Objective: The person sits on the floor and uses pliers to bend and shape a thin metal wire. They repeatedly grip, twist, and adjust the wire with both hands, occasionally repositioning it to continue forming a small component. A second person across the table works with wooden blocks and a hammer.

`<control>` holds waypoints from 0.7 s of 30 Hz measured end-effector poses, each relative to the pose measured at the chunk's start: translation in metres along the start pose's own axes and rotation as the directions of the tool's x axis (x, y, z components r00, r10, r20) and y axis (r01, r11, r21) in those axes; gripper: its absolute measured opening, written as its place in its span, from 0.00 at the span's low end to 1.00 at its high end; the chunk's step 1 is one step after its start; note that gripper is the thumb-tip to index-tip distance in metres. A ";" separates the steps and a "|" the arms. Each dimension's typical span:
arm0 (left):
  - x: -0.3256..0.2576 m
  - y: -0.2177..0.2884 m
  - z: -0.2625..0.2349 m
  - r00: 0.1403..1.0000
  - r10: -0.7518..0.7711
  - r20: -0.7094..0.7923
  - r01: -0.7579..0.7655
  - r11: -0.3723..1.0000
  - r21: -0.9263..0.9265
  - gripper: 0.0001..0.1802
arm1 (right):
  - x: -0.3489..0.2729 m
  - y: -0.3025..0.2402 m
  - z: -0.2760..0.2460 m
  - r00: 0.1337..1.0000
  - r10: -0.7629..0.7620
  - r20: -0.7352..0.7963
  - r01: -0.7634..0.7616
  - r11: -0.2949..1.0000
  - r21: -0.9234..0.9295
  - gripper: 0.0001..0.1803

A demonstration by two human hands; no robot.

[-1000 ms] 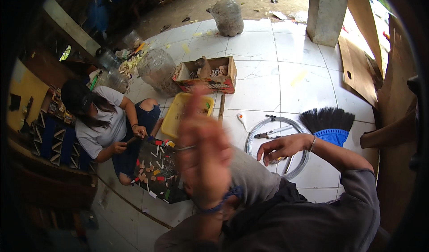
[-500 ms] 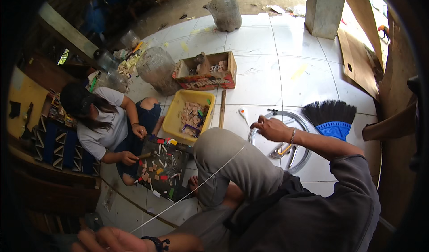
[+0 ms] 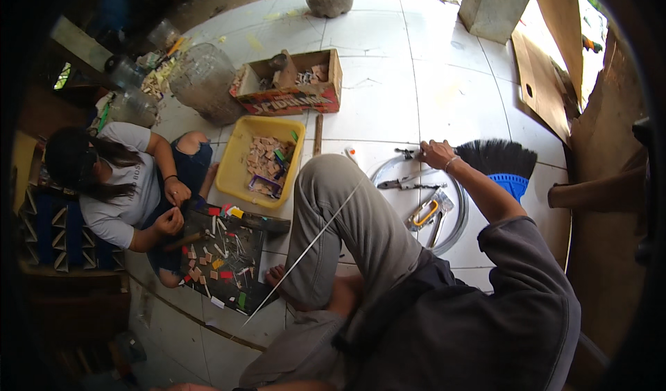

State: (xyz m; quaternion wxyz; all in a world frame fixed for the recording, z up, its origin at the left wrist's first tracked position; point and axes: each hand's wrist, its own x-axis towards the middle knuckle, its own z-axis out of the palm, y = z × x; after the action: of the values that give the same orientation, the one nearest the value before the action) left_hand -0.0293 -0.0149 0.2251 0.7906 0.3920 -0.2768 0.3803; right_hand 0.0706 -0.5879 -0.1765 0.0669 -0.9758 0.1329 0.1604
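My right hand (image 3: 437,155), a bracelet at its wrist, is at the upper edge of a coil of grey wire (image 3: 459,233). Its bent fingers appear closed beside a small dark piece (image 3: 405,153); what they hold is hidden. Inside the coil lie dark pliers (image 3: 393,183) and a yellow-handled tool (image 3: 424,213). Across my raised knee runs a thin, pale, straight rod (image 3: 305,251), its lower end past my shin. Only a sliver of my left hand (image 3: 184,387) shows at the bottom edge, so its fingers cannot be read.
A co-worker (image 3: 128,183) sits at left by a dark board (image 3: 232,297) strewn with small wooden pieces. Beyond stand a yellow basin (image 3: 223,176) of wood bits and a wooden box (image 3: 333,86). A blue broom (image 3: 510,183) lies right of the coil; a small white bottle (image 3: 352,155) stands left.
My right hand has moved right to the coil's upper edge, uncovering the pliers. My left hand has sunk almost out of view. The view has shifted, and the co-worker's hands have come together.
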 end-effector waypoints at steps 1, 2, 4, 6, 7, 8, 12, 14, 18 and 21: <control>0.002 -0.001 -0.007 0.998 0.009 -0.057 -0.007 1.000 0.028 0.26 | -0.001 -0.001 0.005 1.000 0.003 -0.015 -0.004 1.000 -0.027 0.17; 0.004 -0.002 -0.013 0.998 -0.004 -0.065 0.005 1.000 0.026 0.25 | 0.000 0.000 0.008 0.999 -0.010 -0.032 0.008 0.999 -0.048 0.15; 0.006 -0.005 -0.025 0.997 -0.018 -0.081 0.020 1.000 0.017 0.23 | -0.001 0.007 0.011 0.998 -0.054 -0.045 0.049 0.994 -0.097 0.13; 0.005 -0.006 -0.035 0.993 -0.092 -0.079 0.086 0.993 -0.080 0.21 | -0.006 0.019 0.011 0.994 -0.110 -0.025 0.106 0.984 -0.141 0.11; 0.003 -0.008 -0.039 0.989 -0.123 -0.078 0.112 0.985 -0.132 0.20 | -0.011 0.026 0.010 0.995 -0.099 -0.010 0.095 0.979 -0.182 0.11; 0.001 -0.011 -0.044 0.984 -0.169 -0.052 0.159 0.975 -0.158 0.20 | -0.018 0.034 0.008 0.997 -0.079 0.004 0.078 0.972 -0.221 0.11; -0.013 -0.026 -0.057 0.946 -0.321 0.043 0.321 0.913 -0.252 0.19 | -0.058 0.059 0.005 1.000 0.011 0.020 -0.005 0.965 -0.264 0.11; -0.020 -0.035 -0.062 0.918 -0.386 0.087 0.394 0.870 -0.296 0.20 | -0.083 0.070 0.006 0.998 0.057 0.008 -0.054 0.970 -0.237 0.13; -0.038 -0.049 -0.068 0.908 -0.403 -0.117 0.379 0.907 -0.183 0.21 | -0.126 0.093 0.015 0.975 0.209 0.070 -0.192 0.961 -0.200 0.20; -0.053 -0.057 -0.074 0.871 -0.445 -0.207 0.410 0.892 -0.191 0.19 | -0.159 0.108 0.018 0.949 0.231 0.212 -0.186 0.959 -0.214 0.21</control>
State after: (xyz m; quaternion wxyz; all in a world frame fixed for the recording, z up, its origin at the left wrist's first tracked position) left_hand -0.0023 0.0035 0.1224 0.9088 0.3369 -0.1092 0.2206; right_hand -0.1102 -0.6506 -0.1508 -0.0291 -0.9321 0.2107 0.2931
